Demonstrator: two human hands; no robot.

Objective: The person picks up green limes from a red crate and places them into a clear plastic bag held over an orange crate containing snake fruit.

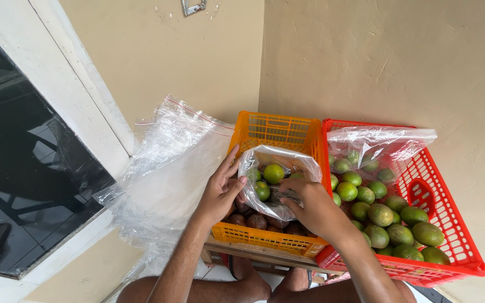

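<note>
The clear plastic bag [279, 182] sits at the centre of the frame, resting on top of the orange crate [279, 134], and you hold it with both hands. Your left hand [220, 193] grips the bag's left edge, fingers curled around the plastic with the fingertips up by its open mouth. Your right hand [310, 205] pinches the bag's lower right side, thumb and fingers closed on the film. Inside the bag you can see several green limes [273, 173].

The room around you is plain: beige plastered walls meet in a corner at the upper middle of the frame, and a dark glass window [23, 168] in a white frame fills the left side. A small metal bracket [193, 7] is fixed to the wall at the top edge. Both crates rest on a low wooden surface [254, 253], just visible under their front edges at lower centre.

The orange crate holds brown, scaly-skinned fruit [256, 221], showing below the bag. Touching it on the right, the red crate [456, 224] is heaped with loose green limes and larger green fruit [399, 224], and a second clear bag [377, 143] with a few limes lies at its back. A loose stack of empty zip-top bags [169, 163] drapes down left of the orange crate.
</note>
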